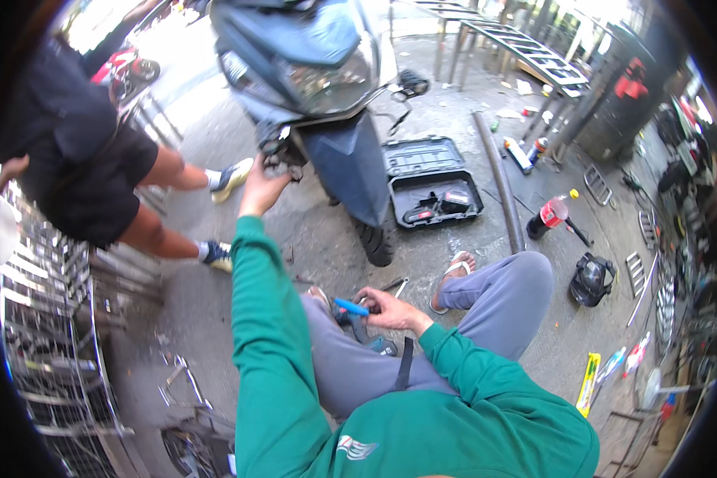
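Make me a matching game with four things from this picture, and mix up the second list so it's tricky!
1. black case
2. bottle
3. blue stick-like thing
4. sleeves

A. in the grip of the right hand
B. green
C. standing open
D. topped with yellow

Right pairs: 1-C, 2-D, 3-A, 4-B.

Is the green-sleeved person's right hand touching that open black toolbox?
Apart: the head view shows grey floor between the right hand and the open black toolbox.
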Demonstrator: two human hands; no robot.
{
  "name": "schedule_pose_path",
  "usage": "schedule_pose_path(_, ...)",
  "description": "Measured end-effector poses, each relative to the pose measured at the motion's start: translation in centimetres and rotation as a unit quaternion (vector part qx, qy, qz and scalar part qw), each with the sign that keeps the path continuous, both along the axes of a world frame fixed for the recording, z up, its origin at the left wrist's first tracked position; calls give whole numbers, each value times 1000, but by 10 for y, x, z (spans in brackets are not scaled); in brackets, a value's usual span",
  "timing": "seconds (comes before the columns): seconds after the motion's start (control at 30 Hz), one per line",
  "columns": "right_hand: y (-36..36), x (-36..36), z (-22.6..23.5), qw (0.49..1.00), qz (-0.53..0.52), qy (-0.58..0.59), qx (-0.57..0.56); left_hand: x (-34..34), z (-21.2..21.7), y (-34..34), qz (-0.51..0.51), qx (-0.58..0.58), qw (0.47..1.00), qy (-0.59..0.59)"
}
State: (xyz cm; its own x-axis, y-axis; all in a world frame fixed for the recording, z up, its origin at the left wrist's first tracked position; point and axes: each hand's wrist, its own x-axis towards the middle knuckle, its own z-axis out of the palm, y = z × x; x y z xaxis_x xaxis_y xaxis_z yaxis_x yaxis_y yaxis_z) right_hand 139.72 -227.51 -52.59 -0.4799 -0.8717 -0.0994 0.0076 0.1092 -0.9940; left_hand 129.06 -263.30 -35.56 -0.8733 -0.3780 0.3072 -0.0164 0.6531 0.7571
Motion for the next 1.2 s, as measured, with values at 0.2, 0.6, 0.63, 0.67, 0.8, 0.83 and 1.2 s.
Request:
schedule_pose_path(0.2,14,-2,72,994,-91,47,-41,16,24,2,-30,-83,962,-258)
schedule_pose_path(0.6,126,-164,282,862,-328,339,-185,12,120,204,-332,-1,937,-106)
schedule_pose_path(0.63,132,-177,288,878,-327,300,-181,-1,120,221,-332,-4,942,-50)
schedule_pose_path(0.67,137,-189,291,883,-328,254,-219,-15,121,236,-341,-3,939,-36)
schedule_pose_path(0.8,150,-233,279,876,-327,114,-336,-69,131,268,-349,-61,935,-24)
schedule_pose_path(0.83,156,-247,272,880,-330,87,-330,-82,133,274,-344,-90,934,-33)
schedule_pose_path(1.2,198,-408,206,886,-258,328,-201,-210,170,280,-269,-347,897,43)
